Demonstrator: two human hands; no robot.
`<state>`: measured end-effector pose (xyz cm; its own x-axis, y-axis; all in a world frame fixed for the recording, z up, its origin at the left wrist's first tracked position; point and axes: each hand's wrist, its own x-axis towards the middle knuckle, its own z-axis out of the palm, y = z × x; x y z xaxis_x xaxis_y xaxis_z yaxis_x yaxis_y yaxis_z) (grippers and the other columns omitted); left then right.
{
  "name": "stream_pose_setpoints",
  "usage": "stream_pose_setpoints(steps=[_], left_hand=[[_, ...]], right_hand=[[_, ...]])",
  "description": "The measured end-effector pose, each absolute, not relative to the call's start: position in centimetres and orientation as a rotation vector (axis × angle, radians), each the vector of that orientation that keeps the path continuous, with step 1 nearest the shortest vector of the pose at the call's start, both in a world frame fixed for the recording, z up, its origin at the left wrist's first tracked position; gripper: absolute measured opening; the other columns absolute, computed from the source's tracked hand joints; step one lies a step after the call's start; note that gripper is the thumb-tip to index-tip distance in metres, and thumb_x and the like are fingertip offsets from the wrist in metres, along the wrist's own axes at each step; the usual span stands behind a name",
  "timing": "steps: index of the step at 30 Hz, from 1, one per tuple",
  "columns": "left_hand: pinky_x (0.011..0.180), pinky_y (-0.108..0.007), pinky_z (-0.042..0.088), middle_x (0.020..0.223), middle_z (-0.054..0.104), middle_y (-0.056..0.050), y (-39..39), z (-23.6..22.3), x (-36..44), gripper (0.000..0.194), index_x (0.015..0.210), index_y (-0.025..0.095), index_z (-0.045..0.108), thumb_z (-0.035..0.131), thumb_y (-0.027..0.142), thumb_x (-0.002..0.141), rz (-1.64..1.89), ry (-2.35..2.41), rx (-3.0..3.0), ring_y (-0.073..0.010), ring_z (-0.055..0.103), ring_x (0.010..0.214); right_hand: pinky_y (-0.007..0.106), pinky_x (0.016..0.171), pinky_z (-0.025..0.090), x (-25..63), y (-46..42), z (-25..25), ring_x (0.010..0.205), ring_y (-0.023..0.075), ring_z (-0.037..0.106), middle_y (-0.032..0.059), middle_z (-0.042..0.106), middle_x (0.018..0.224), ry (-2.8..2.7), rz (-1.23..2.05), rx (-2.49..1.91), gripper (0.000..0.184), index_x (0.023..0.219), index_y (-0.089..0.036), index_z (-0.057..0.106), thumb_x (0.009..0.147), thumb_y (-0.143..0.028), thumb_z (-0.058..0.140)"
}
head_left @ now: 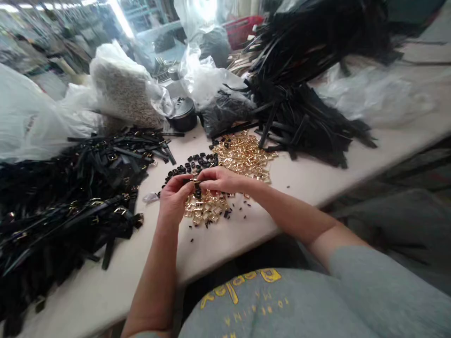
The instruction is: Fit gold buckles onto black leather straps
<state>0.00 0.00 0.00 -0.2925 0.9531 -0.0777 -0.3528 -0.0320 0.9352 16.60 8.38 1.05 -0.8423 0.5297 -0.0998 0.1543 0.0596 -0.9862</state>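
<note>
My left hand (176, 193) and my right hand (221, 180) meet above the middle of the table, both closed in a pinch. Between their fingertips is a small gold buckle (196, 180), with a dark piece, perhaps a strap end, hanging just below it. Fingers cover much of both. Beneath and in front of my hands lies a pile of gold buckles (207, 209). Behind my right hand spreads a larger heap of gold buckles (243, 155). Small black loops (192, 162) are scattered beyond my left hand.
Black straps with buckles (88, 188) cover the left of the table (246, 225). More black straps (303, 122) are heaped at the back right. Plastic bags (123, 84) and a dark round tin (183, 115) stand behind. The table's front edge runs close to my body.
</note>
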Motion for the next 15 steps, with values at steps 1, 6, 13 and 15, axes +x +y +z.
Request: stream_pose_setpoints(steps=[1, 6, 13, 15], left_hand=[[0.058, -0.013, 0.052, 0.073, 0.072, 0.000, 0.0, -0.1, -0.3, 0.034, 0.081, 0.018, 0.076, 0.094, 0.024, 0.053, 1.548, 1.135, 0.727, -0.0057, 0.063, 0.059], [0.061, -0.017, 0.055, 0.079, 0.074, -0.001, 0.1, -0.6, -0.8, 0.033, 0.082, 0.020, 0.075, 0.093, 0.025, 0.055, 1.487, 1.048, 0.651, -0.0089, 0.065, 0.064], [0.069, -0.019, 0.057, 0.083, 0.074, -0.002, 0.2, -1.4, -0.4, 0.035, 0.087, 0.019, 0.074, 0.092, 0.024, 0.058, 1.427, 1.021, 0.647, -0.0102, 0.068, 0.069], [0.070, -0.020, 0.057, 0.083, 0.074, -0.002, 0.3, -1.5, -0.6, 0.039, 0.089, 0.018, 0.073, 0.093, 0.025, 0.056, 1.410, 1.031, 0.648, -0.0111, 0.069, 0.070]], right_hand=[[0.017, 0.049, 0.041, 16.9, 8.4, 1.1, 0.055, 0.0060, 0.053, -0.0014, 0.064, 0.078, -2.101, 1.883, -0.672, 0.013, 0.095, -0.014, 0.062, 0.089, -0.022, 0.055], [0.019, 0.047, 0.036, 17.6, 8.5, 1.2, 0.051, 0.0059, 0.048, -0.0026, 0.059, 0.072, -2.215, 1.826, -0.589, 0.018, 0.090, -0.014, 0.063, 0.094, -0.024, 0.049], [0.020, 0.058, 0.035, 16.4, 8.3, 0.2, 0.057, 0.0077, 0.043, -0.0053, 0.050, 0.065, -2.337, 1.446, -0.465, 0.023, 0.106, -0.014, 0.064, 0.099, -0.025, 0.045], [0.021, 0.058, 0.034, 16.2, 8.3, 0.0, 0.058, 0.0080, 0.044, -0.0042, 0.051, 0.065, -2.352, 1.400, -0.457, 0.025, 0.091, -0.013, 0.063, 0.099, -0.028, 0.045]])
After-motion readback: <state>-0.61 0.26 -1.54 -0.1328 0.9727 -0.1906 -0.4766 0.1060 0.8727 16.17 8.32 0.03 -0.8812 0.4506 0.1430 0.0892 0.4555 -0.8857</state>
